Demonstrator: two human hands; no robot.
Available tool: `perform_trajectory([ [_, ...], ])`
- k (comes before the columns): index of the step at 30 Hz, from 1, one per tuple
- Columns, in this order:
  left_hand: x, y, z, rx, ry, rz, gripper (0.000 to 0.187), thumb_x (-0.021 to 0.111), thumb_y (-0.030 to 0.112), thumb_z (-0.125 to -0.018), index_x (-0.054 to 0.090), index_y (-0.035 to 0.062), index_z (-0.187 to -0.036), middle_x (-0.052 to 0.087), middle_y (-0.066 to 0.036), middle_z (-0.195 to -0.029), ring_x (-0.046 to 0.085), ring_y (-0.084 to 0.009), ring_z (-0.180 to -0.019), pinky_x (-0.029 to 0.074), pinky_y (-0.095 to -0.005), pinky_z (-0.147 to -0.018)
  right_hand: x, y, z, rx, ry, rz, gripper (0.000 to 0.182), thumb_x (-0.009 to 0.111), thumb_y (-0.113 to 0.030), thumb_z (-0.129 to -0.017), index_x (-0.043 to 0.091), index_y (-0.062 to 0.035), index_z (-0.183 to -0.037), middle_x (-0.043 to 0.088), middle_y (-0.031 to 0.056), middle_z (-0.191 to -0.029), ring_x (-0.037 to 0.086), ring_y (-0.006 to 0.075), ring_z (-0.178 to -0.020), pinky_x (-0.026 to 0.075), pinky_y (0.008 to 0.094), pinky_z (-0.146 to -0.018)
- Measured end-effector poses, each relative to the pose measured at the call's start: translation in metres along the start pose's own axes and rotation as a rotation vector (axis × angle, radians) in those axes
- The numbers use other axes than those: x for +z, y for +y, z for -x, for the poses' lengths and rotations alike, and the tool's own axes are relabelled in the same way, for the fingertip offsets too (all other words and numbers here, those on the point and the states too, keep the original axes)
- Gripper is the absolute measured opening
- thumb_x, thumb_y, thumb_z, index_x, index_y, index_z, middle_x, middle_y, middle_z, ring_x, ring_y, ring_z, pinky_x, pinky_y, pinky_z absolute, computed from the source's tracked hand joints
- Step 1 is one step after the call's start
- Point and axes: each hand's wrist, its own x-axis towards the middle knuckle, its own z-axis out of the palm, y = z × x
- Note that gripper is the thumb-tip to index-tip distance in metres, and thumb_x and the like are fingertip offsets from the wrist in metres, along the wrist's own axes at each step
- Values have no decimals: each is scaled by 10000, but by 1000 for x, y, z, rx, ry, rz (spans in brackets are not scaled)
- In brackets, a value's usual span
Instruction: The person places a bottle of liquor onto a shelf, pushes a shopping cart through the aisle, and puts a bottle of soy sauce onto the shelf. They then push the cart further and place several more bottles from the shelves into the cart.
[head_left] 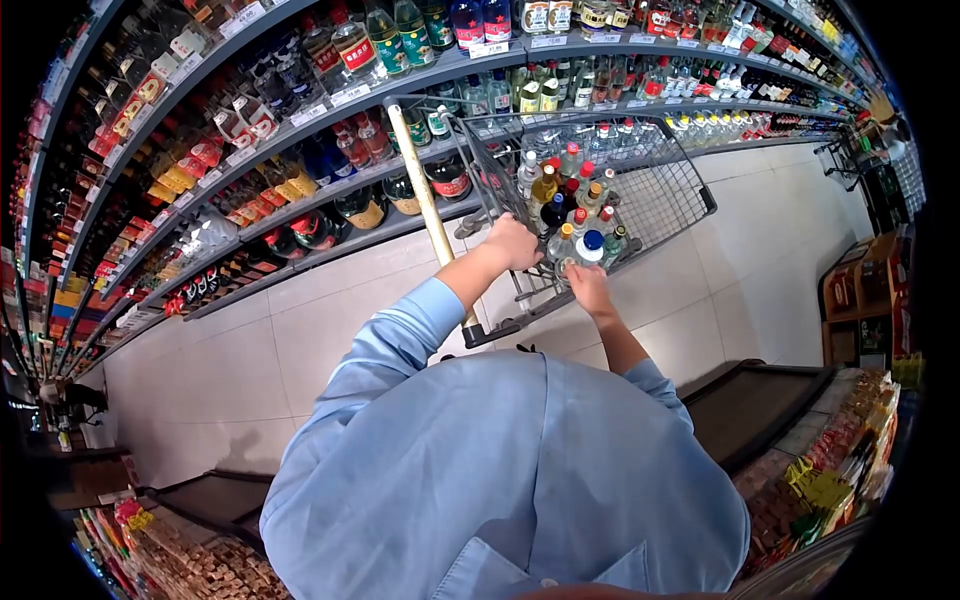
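A wire shopping cart (655,195) stands in front of me, its pale handle bar (422,185) at the left. Several upright glass bottles are packed together in its near end, among them one with a blue-and-white cap (591,246) and one with a yellow cap (566,231). My left hand (513,243) is closed at the basket's handle-side edge, with the fingertips partly hidden. At the near side of the cluster, my right hand (590,288) has its fingers closed at the top of a clear bottle (567,267).
Long curved shelves (400,85) of bottles run along the far side. Pale floor tiles (230,370) lie between them and me. Packaged goods (830,460) fill a display at the lower right, and more goods (180,550) lie lower left. Another cart (845,165) stands far right.
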Motion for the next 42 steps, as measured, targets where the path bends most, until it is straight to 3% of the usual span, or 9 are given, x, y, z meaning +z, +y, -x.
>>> perform_trajectory([
  [6,15,-14,34,5,-14,13,432,427,442,-866,698,107,-890,677,-87,-890,626,-235,-899,366,-377,-858,25,-34,13,2,44,13,289,482,-263,-873,630,-92,-692,597,95,-604,599,284,-647,402,409,-726],
  [17,46,-37,93,26,11,37,434,431,448,-853,691,105,-806,667,-104,-789,630,-255,-827,390,-382,-804,62,-85,41,103,-146,58,396,343,-362,-926,654,-166,-778,640,45,-730,596,242,-811,337,405,-870],
  [20,51,-43,108,33,2,27,438,431,456,-853,691,106,-805,668,-104,-791,630,-254,-827,389,-380,-806,61,-107,44,140,-230,28,344,386,-335,-904,646,-150,-778,645,86,-775,599,263,-839,343,451,-863],
  [24,61,-52,126,32,15,58,429,430,450,-856,691,115,-795,665,-98,-779,628,-248,-832,384,-374,-807,77,-119,51,162,-238,29,381,352,-355,-927,645,-153,-789,655,29,-775,599,228,-842,310,402,-912],
  [30,71,-64,145,7,33,32,390,451,415,-850,696,119,-786,667,-79,-772,629,-230,-797,362,-375,-840,80,-136,59,30,-183,-174,283,429,-261,-914,645,-118,-800,653,57,-783,594,225,-843,328,381,-903],
  [32,72,-70,153,19,27,33,384,450,411,-855,695,125,-779,664,-80,-762,627,-230,-778,362,-375,-832,79,-130,53,-20,-220,-331,226,472,-186,-889,625,-45,-799,630,106,-794,589,276,-825,444,372,-767],
  [37,77,-80,173,-8,73,34,360,446,392,-863,674,138,-750,645,-75,-710,617,-224,-746,375,-357,-784,68,-91,29,-225,96,-88,175,532,-130,-826,551,-9,-702,569,158,-717,540,354,-711,439,405,-661],
  [40,82,-88,187,-22,109,48,336,467,374,-847,673,130,-741,639,-79,-698,614,-227,-741,378,-359,-791,59,-59,28,-76,55,72,175,529,-184,-835,589,-43,-751,596,128,-788,554,327,-798,428,427,-776],
  [42,83,-93,194,-32,120,71,322,483,369,-839,675,130,-742,638,-78,-696,612,-228,-754,377,-363,-803,51,-55,30,-90,142,387,184,515,-236,-845,618,-84,-827,611,80,-890,543,284,-921,338,498,-920],
])
